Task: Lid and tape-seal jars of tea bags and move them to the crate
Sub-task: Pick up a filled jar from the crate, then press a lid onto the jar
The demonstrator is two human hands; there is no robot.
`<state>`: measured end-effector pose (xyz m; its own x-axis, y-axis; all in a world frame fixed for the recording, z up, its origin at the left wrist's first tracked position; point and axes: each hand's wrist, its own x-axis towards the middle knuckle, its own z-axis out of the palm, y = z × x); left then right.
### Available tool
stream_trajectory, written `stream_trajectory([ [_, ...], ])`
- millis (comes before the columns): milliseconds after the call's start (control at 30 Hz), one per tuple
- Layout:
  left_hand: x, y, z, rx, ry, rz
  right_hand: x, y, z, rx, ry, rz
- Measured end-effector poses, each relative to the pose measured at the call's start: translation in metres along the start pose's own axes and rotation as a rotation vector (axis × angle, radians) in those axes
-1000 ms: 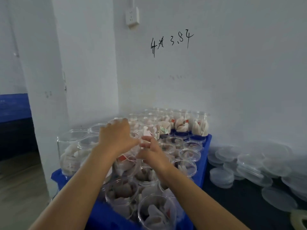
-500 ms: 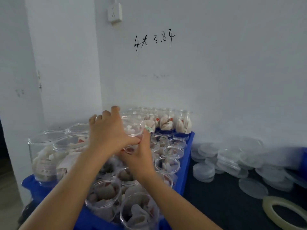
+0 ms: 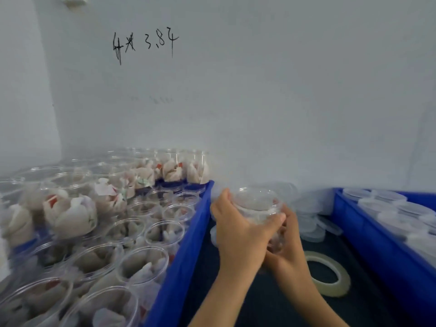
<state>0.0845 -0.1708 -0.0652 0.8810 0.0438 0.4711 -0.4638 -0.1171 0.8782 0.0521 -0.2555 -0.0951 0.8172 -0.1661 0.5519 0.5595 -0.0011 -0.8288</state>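
Both hands clasp one open jar (image 3: 258,208) of tea bags: the left hand (image 3: 238,230) wraps its near side, the right hand (image 3: 286,241) cups it lower down, likely steadying it for a lid. It hangs above the dark table, between the left crate's (image 3: 186,251) rim and the tape roll (image 3: 330,277); loose lids (image 3: 309,223) lie just behind

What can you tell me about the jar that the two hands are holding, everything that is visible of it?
The jar is clear plastic, round and roughly upright, with pale tea bags dimly visible inside. Whether a lid sits on its top is unclear. It is held above the dark table, between the two blue crates. The left hand grips its near side, fingers curled round the wall; the right hand holds it lower down. The tape roll lies apart, nearer.
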Motion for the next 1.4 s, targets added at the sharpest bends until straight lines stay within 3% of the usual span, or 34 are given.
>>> stream_trajectory([
  [167,-0.012,-0.05,0.038,-0.153,-0.231,-0.203,-0.014,0.049,-0.042,-0.102,0.05,0.07],
  [633,-0.015,-0.117,0.058,-0.25,-0.264,-0.084,-0.014,0.115,-0.055,-0.343,0.195,0.047],
  [733,-0.017,-0.128,0.059,-0.254,-0.295,-0.115,-0.011,0.107,-0.066,-0.358,0.072,0.142],
  [833,-0.016,-0.138,0.058,-0.248,-0.348,-0.18,0.006,0.084,-0.102,-0.387,-0.384,0.383],
  [867,-0.015,-0.14,0.058,-0.24,-0.355,-0.182,0.014,0.08,-0.114,-0.447,-0.463,0.446],
  [900,-0.014,-0.142,0.058,-0.232,-0.357,-0.174,0.024,0.078,-0.122,-0.497,-0.444,0.474],
  [1033,-0.013,-0.144,0.057,-0.228,-0.342,-0.146,0.073,0.095,-0.126,-0.722,-0.03,0.399],
  [1233,-0.01,-0.147,0.057,-0.283,-0.303,-0.175,0.108,0.147,-0.12,-1.097,-0.177,0.605],
  [1400,-0.011,-0.144,0.058,-0.282,-0.275,-0.166,0.114,0.165,-0.119,-1.386,-0.225,0.663],
])
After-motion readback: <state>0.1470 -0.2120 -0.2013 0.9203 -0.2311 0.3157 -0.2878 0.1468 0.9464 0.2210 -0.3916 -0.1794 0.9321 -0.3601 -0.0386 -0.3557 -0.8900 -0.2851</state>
